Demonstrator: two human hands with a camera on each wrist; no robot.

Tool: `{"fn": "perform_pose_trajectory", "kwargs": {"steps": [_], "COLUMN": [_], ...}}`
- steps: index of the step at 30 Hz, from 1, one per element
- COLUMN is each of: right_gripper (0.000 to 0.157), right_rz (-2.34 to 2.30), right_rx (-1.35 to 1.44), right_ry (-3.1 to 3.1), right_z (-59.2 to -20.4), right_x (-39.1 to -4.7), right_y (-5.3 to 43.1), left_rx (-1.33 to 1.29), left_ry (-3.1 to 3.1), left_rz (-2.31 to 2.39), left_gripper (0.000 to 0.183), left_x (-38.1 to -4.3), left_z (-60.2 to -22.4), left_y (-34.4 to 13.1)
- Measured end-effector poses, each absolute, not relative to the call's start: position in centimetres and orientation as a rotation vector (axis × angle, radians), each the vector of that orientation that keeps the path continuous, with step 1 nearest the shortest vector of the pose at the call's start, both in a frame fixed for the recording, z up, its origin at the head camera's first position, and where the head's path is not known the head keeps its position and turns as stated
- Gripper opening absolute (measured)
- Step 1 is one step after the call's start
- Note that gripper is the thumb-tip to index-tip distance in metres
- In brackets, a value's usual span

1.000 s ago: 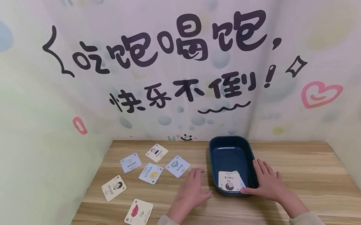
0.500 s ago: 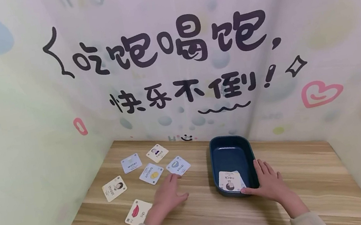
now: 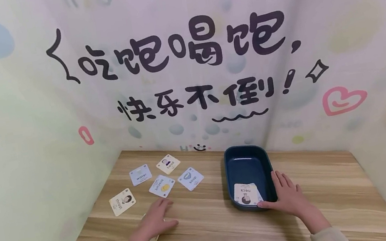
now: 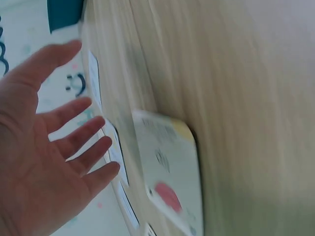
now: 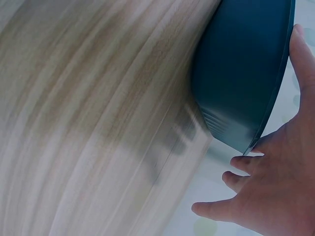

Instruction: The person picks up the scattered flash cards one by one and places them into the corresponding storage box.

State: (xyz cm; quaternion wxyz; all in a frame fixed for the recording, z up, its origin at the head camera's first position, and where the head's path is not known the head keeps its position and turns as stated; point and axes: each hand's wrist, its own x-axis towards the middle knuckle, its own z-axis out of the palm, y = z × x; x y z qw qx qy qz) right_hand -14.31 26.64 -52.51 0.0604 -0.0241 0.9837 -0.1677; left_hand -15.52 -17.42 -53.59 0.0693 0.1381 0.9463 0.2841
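Loosely spread, the fingers of the left hand (image 3: 152, 224) hang apart and hold nothing, above the "lip" card (image 4: 170, 169) on the wood-grain worktop (image 3: 211, 235); the head view shows that card mostly covered by the hand. Just beyond those fingertips lies the "biscuit" card (image 3: 161, 185), with the "soup" card (image 3: 191, 178) off to their right. Farther past them are the "water" card (image 3: 140, 174) and the "head" card (image 3: 168, 164), while the "throat" card (image 3: 122, 201) lies to their left. The right hand (image 3: 289, 197), its fingers also apart, touches the dark blue rectangular dish (image 3: 246, 166): thumb on the near rim, fingertips along the right side. Inside, near that thumb, the "neck" card (image 3: 245, 194) overlaps a bluish card (image 3: 259, 197).
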Motion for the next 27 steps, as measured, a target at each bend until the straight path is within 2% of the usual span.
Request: {"fn": "perform_pose_trajectory", "kwargs": {"steps": [10, 17, 27], "right_gripper": [0.128, 0.128, 0.128], "right_rz": [-0.522, -0.535, -0.512], "right_rx": [-0.076, -0.066, -0.067], "right_ry": [2.966, 2.947, 2.951], "right_z": [-52.4, -52.5, -52.5], "right_x": [-14.3, -14.4, -14.3], "right_y": [26.4, 26.5, 26.4], "left_rx": [0.578, 0.545, 0.475], "left_ry": [2.829, 2.753, 2.765], "left_rz": [0.746, 0.64, 0.471], "left_gripper": [0.08, 0.095, 0.091], "left_x": [-14.8, -14.6, -14.5], "left_z": [-53.9, -53.9, -53.0], "left_y": [-22.6, -24.9, -25.6]}}
